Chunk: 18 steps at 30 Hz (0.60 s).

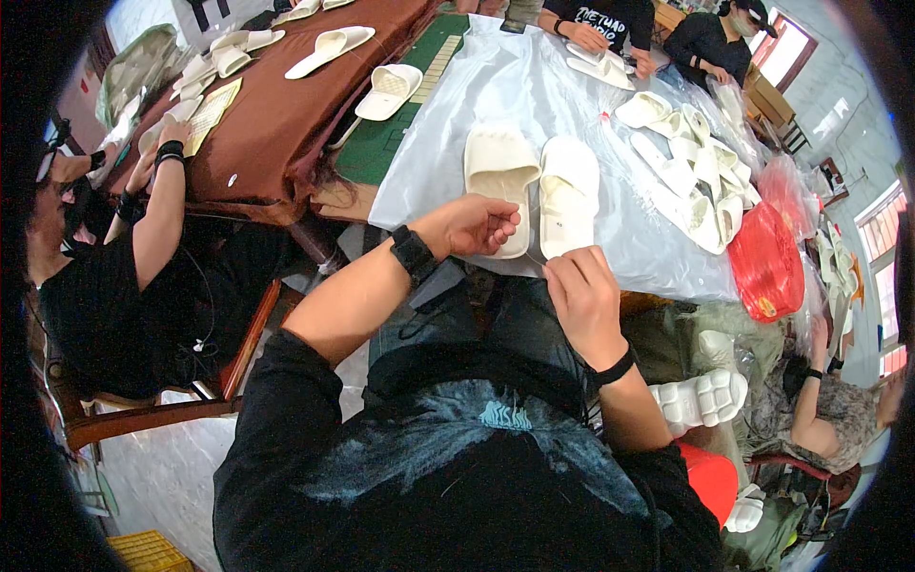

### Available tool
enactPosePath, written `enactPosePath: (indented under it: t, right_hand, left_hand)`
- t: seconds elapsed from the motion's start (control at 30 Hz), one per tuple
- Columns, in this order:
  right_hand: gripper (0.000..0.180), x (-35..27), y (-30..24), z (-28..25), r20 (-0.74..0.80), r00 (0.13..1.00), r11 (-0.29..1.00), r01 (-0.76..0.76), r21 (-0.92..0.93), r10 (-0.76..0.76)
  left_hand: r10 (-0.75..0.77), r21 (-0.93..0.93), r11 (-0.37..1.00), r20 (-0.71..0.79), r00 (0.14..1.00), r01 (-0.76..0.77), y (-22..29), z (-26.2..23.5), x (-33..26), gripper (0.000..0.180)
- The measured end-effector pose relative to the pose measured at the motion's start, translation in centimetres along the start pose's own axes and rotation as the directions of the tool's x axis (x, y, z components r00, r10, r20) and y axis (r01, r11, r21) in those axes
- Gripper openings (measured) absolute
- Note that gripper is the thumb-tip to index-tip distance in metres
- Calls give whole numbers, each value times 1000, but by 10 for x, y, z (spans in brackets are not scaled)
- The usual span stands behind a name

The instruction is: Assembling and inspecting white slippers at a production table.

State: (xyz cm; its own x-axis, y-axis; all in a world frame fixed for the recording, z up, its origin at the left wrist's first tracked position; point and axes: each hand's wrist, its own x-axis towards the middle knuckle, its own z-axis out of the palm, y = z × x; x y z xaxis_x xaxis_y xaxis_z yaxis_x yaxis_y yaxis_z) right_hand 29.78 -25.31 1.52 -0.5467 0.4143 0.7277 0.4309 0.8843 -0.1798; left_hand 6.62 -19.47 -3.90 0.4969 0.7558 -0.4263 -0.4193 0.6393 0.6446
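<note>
Two cream slide slippers lie side by side before me at the near edge of the table, toes pointing away. My left hand (483, 227) is over the heel end of the left slipper (499, 162), palm turned up and fingers curled in. At the heel of the right slipper (569, 191), my right hand (583, 291) is closed, thumb and fingertips pinched together. A faint thin line shows between the hands, too fine to name. What either hand holds, if anything, I cannot make out.
A glossy pale plastic sheet (424, 157) covers my table. To the right lie a heap of cream slippers (703, 153), a bundle of white strands (658, 191) and a red plastic bag (765, 265). A brown-covered table (262, 119) stands left. People work on several sides.
</note>
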Motion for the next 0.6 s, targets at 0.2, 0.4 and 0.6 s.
enactPosePath:
  t: [0.2, 0.4, 0.6]
  right_hand:
    - [7, 6, 20, 16, 70, 992, 990, -115, 82, 109]
    - [12, 27, 66, 27, 263, 934, 946, -289, 149, 244]
    - [11, 34, 96, 40, 316, 921, 962, -262, 75, 227]
  left_hand:
    - [-56, 68, 996, -50, 997, 60, 16, -5, 18, 31]
    - [176, 601, 799, -214, 961, -12, 42, 5, 7, 55]
    - [654, 970, 230, -209, 727, 72, 92, -6, -27, 35]
